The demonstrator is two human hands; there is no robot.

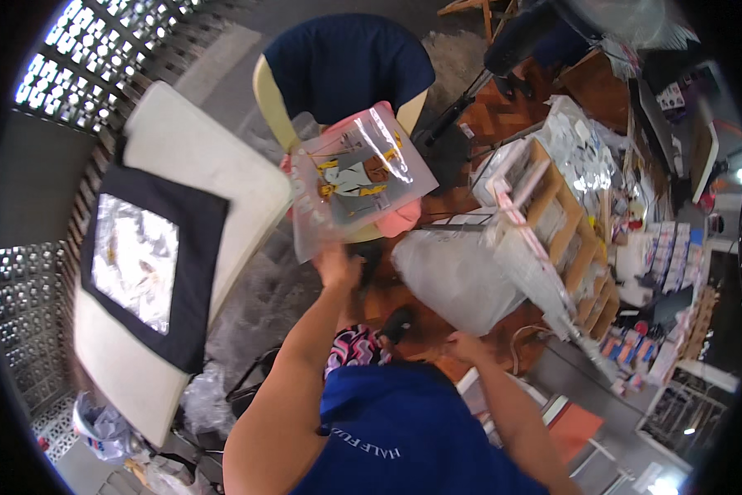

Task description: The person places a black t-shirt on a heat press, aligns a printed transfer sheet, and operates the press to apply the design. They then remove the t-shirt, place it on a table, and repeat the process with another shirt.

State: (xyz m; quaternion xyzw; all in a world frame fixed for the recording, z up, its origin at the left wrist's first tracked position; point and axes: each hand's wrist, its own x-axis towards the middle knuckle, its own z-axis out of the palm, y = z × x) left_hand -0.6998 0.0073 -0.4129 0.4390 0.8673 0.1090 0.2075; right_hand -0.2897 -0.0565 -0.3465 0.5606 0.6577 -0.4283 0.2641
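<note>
My left hand (336, 266) grips the lower-left corner of a translucent sheet (321, 227) printed with a cartoon figure, lying over pink fabric (395, 216) on a cream chair (276, 95) with a dark navy cover. My right hand (467, 346) is low at my right, fingers curled, beside a hanging clear plastic bag (449, 276); whether they hold anything is unclear. A black cloth (202, 256) with a shiny film rectangle (136, 264) lies on the white table (177, 144) at my left.
A wooden compartment rack (560, 210) with plastic-wrapped items (577, 132) stands at right, near a cluttered shelf (659, 256). A thin black pole (445, 124) angles behind it. Another person's dark-clad legs (536, 45) show at top right. Crumpled plastic (206, 400) lies under the table's edge.
</note>
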